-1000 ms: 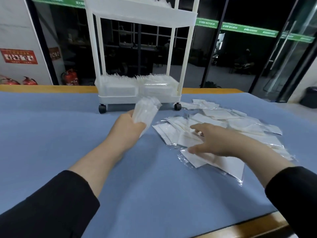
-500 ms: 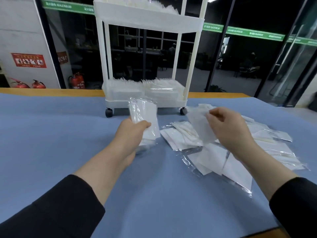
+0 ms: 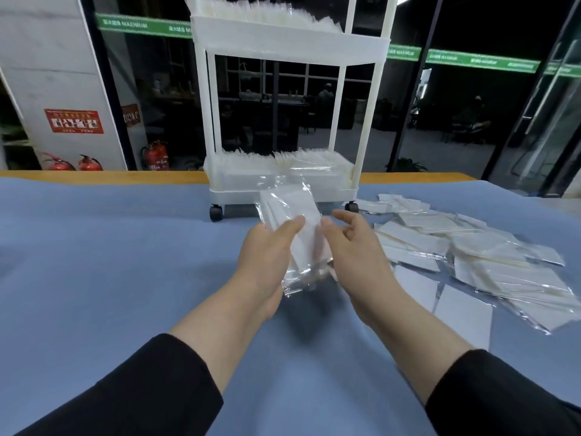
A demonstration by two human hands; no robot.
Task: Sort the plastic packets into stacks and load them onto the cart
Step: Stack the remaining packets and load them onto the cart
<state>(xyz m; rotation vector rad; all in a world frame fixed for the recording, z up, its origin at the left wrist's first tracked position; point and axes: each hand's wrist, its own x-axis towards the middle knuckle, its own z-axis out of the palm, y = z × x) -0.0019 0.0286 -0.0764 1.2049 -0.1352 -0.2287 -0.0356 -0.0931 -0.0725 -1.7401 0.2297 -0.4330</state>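
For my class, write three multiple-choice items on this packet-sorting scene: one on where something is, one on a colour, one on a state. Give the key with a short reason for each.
1. Where does the loose pile of packets lie?
A. on the table, right of the hands
B. on the floor under the cart
C. on the table, left of the hands

2. What colour is the table cover?
A. green
B. blue
C. red

3. What is the state of the cart?
A. both visible shelves bare
B. lying on its side
C. upright, with packets on both visible shelves

Key:
1 A: the pile spreads across the cover beside the right hand.
2 B: the cloth is blue all over.
3 C: the cart stands on its wheels, and white packets fill the upper and lower shelves, while the left hand holds a stack in front of it.
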